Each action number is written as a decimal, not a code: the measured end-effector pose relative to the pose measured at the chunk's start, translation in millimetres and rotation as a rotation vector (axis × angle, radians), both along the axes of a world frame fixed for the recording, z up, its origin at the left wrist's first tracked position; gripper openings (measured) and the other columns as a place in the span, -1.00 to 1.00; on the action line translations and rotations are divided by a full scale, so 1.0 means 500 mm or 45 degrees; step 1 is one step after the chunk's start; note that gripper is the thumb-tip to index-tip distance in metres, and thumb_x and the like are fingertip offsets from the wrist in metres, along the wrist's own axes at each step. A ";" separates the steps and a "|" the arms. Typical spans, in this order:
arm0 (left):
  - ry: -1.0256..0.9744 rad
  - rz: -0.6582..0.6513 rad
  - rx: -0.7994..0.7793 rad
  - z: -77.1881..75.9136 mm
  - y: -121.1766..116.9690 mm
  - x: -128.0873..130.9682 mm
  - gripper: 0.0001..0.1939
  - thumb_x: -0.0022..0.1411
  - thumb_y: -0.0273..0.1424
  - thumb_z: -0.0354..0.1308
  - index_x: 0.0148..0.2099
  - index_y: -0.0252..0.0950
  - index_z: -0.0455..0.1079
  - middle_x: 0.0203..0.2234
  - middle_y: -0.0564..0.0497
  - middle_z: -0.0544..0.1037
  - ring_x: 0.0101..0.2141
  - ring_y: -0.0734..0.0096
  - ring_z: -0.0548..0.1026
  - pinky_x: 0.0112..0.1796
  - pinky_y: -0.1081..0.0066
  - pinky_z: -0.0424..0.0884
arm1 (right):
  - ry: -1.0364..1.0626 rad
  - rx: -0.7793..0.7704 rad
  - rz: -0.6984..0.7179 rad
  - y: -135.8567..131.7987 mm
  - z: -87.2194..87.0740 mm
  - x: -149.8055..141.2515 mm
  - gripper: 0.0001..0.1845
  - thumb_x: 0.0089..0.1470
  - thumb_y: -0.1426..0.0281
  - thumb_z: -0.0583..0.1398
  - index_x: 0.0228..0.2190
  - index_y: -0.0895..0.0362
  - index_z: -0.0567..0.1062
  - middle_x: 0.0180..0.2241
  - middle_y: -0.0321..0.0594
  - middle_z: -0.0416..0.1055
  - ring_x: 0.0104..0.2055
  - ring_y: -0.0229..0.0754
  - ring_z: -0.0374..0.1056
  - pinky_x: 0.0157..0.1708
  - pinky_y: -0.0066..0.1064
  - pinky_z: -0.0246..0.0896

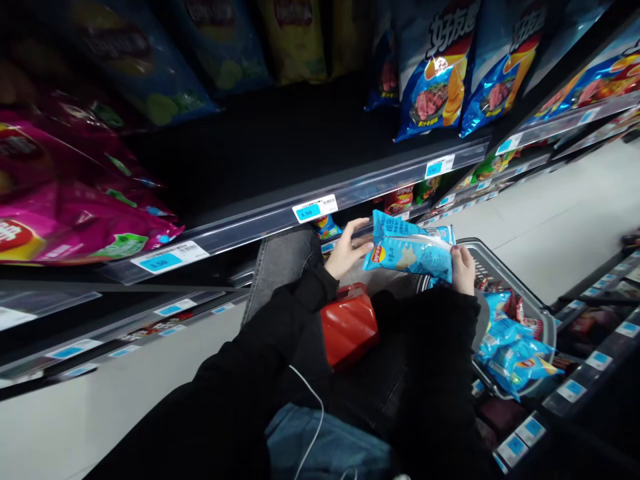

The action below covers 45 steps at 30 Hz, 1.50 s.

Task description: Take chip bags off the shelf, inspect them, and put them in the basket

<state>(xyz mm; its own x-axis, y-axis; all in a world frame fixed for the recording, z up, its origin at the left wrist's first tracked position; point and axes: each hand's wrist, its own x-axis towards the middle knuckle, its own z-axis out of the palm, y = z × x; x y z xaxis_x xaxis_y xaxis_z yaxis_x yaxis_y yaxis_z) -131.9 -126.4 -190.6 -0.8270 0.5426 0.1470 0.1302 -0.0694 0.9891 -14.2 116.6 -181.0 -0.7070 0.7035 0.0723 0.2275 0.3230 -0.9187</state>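
A light-blue bag of chips (413,253) is held up over my lap, its printed back partly facing me. My right hand (463,269) pinches the bag's right end between thumb and fingers. At the bag's left end is my left hand (346,252), its thumb and fingers apart and curved; the thumb tip is at the bag's edge, and whether it touches I cannot tell. Below the hands, a glossy red object (350,327) of unclear kind lies against my dark clothing. To the right stands a grey shopping basket (547,333) containing several blue chip bags (515,350) and red packets.
A dark shelf (280,153) with price tags runs across in front. On it are magenta chip bags (75,200) at left and blue chip bags (435,80) at right. Another low shelf (575,387) borders the basket. A white cable (317,407) hangs over my front.
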 end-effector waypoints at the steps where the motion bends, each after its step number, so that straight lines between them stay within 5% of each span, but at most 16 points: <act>1: -0.150 -0.094 0.088 -0.002 0.002 -0.001 -0.39 0.10 -0.15 0.17 0.13 -0.22 0.07 0.03 -0.18 0.30 -0.01 0.20 0.37 -0.11 0.24 0.40 | 0.008 -0.021 -0.009 -0.001 -0.001 0.000 -0.51 -0.11 -0.09 0.07 -0.60 0.09 0.19 -0.61 -0.40 0.00 -0.51 -0.29 -0.02 -0.44 -0.38 -0.02; 6: -0.681 -0.120 0.270 0.004 0.011 0.007 -0.04 -0.15 -0.26 0.38 0.22 -0.16 -0.09 -0.16 -0.09 0.48 -0.21 0.25 0.52 -0.18 0.20 0.44 | -0.006 -0.071 0.063 -0.006 -0.016 -0.006 -0.54 -0.11 -0.05 0.09 -0.59 0.09 0.18 -0.62 -0.41 0.02 -0.53 -0.30 -0.04 -0.45 -0.40 -0.03; 11: -1.090 -0.233 0.266 0.013 0.020 0.028 -0.26 -0.22 -0.39 0.43 0.02 -0.29 0.19 -0.21 -0.13 0.52 -0.27 0.21 0.54 -0.19 0.17 0.46 | -0.188 0.098 0.139 -0.005 -0.030 -0.008 -0.58 -0.07 -0.01 0.05 -0.60 0.09 0.23 -0.60 -0.36 0.13 -0.48 -0.23 0.09 -0.40 -0.34 0.05; 15: -1.081 -0.130 0.262 0.010 0.030 0.038 -0.28 -0.28 -0.50 0.43 -0.03 -0.29 0.21 -0.26 -0.07 0.55 -0.29 0.25 0.55 -0.18 0.16 0.46 | -0.081 0.603 -0.014 -0.048 0.001 -0.014 -0.72 -0.02 0.18 0.12 -0.35 0.14 0.38 -0.31 -0.10 0.34 -0.23 -0.05 0.24 -0.19 -0.17 0.12; 18: -1.025 -0.143 0.203 0.004 0.036 0.042 -0.32 -0.28 -0.53 0.42 -0.07 -0.33 0.23 -0.30 -0.06 0.55 -0.29 0.27 0.54 -0.18 0.18 0.45 | 0.044 0.918 0.394 -0.108 0.035 -0.029 -0.79 0.02 0.34 0.15 -0.24 0.09 0.43 -0.18 -0.08 0.39 -0.06 -0.01 0.20 -0.05 -0.10 0.07; 21: -1.007 -0.201 0.131 0.000 0.037 0.045 -0.35 -0.28 -0.54 0.40 -0.09 -0.35 0.23 -0.34 -0.04 0.54 -0.32 0.28 0.53 -0.20 0.20 0.44 | 0.007 1.016 0.779 -0.156 0.049 -0.049 -0.84 0.07 0.40 0.15 -0.28 0.05 0.49 -0.27 -0.18 0.44 -0.13 -0.07 0.22 -0.10 -0.20 0.14; 30: -0.993 -0.275 0.029 -0.011 0.039 0.054 -0.38 -0.23 -0.56 0.35 -0.08 -0.35 0.20 -0.40 0.02 0.48 -0.37 0.35 0.50 -0.30 0.30 0.42 | -0.154 1.552 1.134 -0.159 0.042 -0.070 -0.80 0.12 0.47 0.06 -0.29 0.16 0.48 -0.35 -0.07 0.36 -0.28 -0.08 0.15 -0.25 -0.27 0.05; 34: -0.964 -0.240 -0.038 -0.015 0.045 0.064 -0.28 -0.29 -0.56 0.39 -0.04 -0.31 0.15 -0.39 0.06 0.45 -0.37 0.38 0.47 -0.31 0.33 0.41 | -0.208 1.592 1.117 -0.156 0.041 -0.065 -0.82 0.11 0.48 0.04 -0.40 0.16 0.44 -0.42 -0.10 0.29 -0.32 -0.08 0.11 -0.28 -0.28 0.02; 38: -0.788 -0.036 -0.189 -0.015 0.033 0.056 -0.46 -0.29 -0.40 0.43 -0.26 -0.30 0.23 -0.50 0.15 0.37 -0.44 0.50 0.40 -0.36 0.44 0.36 | -0.218 1.608 1.003 -0.151 0.046 -0.067 -0.77 0.12 0.51 -0.01 -0.44 0.17 0.42 -0.45 -0.10 0.27 -0.35 -0.09 0.11 -0.31 -0.29 0.02; 42: -0.968 -0.302 -0.098 -0.011 0.020 0.041 -0.61 -0.12 -0.18 0.34 -0.41 -0.34 0.29 -0.59 0.12 0.36 -0.54 0.54 0.37 -0.41 0.45 0.32 | -0.199 1.668 0.926 -0.142 0.057 -0.067 -0.72 0.15 0.47 -0.04 -0.49 0.17 0.41 -0.47 -0.11 0.25 -0.37 -0.10 0.12 -0.31 -0.28 0.02; 45: -1.087 -0.389 0.061 -0.007 0.021 0.040 -0.63 -0.17 -0.24 0.37 -0.40 -0.35 0.33 -0.55 0.08 0.43 -0.52 0.53 0.41 -0.37 0.44 0.33 | -0.190 1.641 0.980 -0.137 0.065 -0.062 -0.71 0.16 0.47 -0.06 -0.46 0.17 0.41 -0.46 -0.10 0.26 -0.37 -0.10 0.12 -0.32 -0.29 0.02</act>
